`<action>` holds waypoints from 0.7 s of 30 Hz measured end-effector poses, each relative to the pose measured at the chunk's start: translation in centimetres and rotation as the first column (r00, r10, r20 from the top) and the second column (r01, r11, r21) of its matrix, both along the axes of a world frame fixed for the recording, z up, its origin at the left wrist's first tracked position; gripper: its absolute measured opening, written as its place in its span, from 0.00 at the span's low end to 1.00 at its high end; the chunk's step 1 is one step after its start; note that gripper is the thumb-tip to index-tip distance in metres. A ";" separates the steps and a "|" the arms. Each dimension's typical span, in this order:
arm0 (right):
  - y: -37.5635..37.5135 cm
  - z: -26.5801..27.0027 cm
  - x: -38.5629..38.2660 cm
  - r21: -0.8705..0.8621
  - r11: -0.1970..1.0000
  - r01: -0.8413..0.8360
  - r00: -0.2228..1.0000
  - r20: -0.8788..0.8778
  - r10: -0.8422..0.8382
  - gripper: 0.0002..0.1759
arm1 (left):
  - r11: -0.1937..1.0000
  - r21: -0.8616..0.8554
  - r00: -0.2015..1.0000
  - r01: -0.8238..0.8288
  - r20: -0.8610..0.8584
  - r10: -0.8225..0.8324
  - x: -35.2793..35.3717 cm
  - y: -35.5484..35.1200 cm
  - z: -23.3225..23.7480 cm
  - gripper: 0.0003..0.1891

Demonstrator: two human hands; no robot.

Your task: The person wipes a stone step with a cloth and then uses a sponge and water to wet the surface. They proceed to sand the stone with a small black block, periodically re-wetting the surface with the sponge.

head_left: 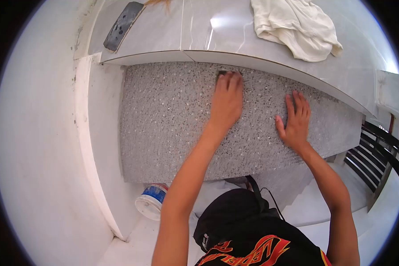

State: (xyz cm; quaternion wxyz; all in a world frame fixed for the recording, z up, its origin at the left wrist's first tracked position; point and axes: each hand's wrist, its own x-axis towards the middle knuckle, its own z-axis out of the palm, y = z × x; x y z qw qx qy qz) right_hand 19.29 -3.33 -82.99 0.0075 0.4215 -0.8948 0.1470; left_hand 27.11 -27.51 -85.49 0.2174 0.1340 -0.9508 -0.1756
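A grey speckled stone slab (164,119) spreads beneath both hands. Toward its far edge, my left hand (227,95) is closed over a small dark block (222,72) pressed to the slab; most of that block is hidden under the fingers. My right hand (297,117) rests on the slab farther right, fingers and thumb spread, holding nothing.
Beyond the slab is a glossy grey tiled ledge (164,35) bearing a crumpled white cloth (297,29) and a dark flat rectangular piece (124,26). A white-and-blue bucket (150,201) stands below. Black slatted railing (370,155) is at right, a white wall (40,133) at left.
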 end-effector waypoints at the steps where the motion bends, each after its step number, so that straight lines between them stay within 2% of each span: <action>1: 0.0 0.0 0.1 0.008 1.000 -0.001 1.000 0.003 0.001 0.34 | 0.994 0.108 0.995 0.006 0.097 -0.016 0.3 -0.5 1.1 0.20; 2: 0.2 0.0 0.2 0.016 1.000 0.005 1.000 0.006 -0.005 0.34 | 0.976 0.216 0.981 0.007 0.190 -0.049 0.4 -0.5 2.0 0.21; 3: 0.5 0.0 0.3 0.020 0.999 0.025 1.000 0.006 -0.025 0.34 | 0.975 0.219 0.979 0.027 0.190 -0.070 0.3 0.0 1.3 0.21; 5: 0.2 0.0 0.1 -0.020 1.000 0.004 1.000 0.012 -0.003 0.34 | 0.993 -0.113 0.989 0.016 0.149 0.001 0.4 0.5 0.3 0.22; 6: -0.1 -0.1 0.1 -0.031 0.999 -0.011 1.000 0.015 0.011 0.34 | 0.992 -0.124 0.988 0.003 0.152 0.016 0.5 0.4 0.6 0.22; 8: 0.2 -0.3 0.2 0.026 1.000 0.012 1.000 0.016 -0.013 0.34 | 0.960 0.027 0.957 0.279 0.079 -0.281 1.0 0.2 1.3 0.22; 9: 0.3 -0.3 0.3 0.013 1.000 0.009 1.000 0.020 -0.009 0.34 | 0.961 0.015 0.957 0.275 0.086 -0.276 1.5 -1.0 1.2 0.22; 11: 0.2 -0.2 0.2 0.012 1.000 0.012 1.000 0.018 -0.013 0.34 | 1.000 0.006 0.989 -0.004 0.150 0.003 3.4 -6.1 0.5 0.22; 12: -0.1 -0.3 0.0 0.003 1.000 0.012 1.000 0.024 -0.012 0.34 | 0.990 -0.090 0.981 -0.112 0.149 0.124 5.0 -9.6 -0.4 0.21; 13: 0.0 -0.2 0.0 0.006 1.000 0.012 1.000 0.018 -0.013 0.34 | 0.961 -0.179 0.960 -0.213 0.142 0.240 6.7 -13.0 -0.9 0.20; 15: 0.2 -0.1 0.4 0.007 1.000 0.020 0.999 0.026 -0.020 0.34 | 0.878 -0.142 0.865 -0.456 0.161 0.475 8.3 -17.3 0.6 0.20; 16: 0.1 0.0 0.3 0.010 1.000 0.017 0.999 0.026 -0.018 0.34 | 0.877 -0.152 0.864 -0.456 0.162 0.477 8.1 -16.8 0.2 0.20; 18: 0.0 0.0 0.2 0.005 1.000 0.000 1.000 0.024 0.000 0.34 | 0.912 -0.035 0.896 -0.409 0.175 0.409 6.8 -14.0 -1.3 0.20; 19: 0.0 0.1 0.2 0.002 1.000 -0.004 1.000 0.020 0.004 0.34 | 0.909 -0.041 0.894 -0.416 0.166 0.417 6.0 -13.1 -1.1 0.20; 21: -0.1 0.0 0.1 -0.006 1.000 -0.011 1.000 0.015 0.011 0.34 | 0.965 -0.027 0.950 -0.259 0.173 0.260 5.0 -10.9 -0.1 0.20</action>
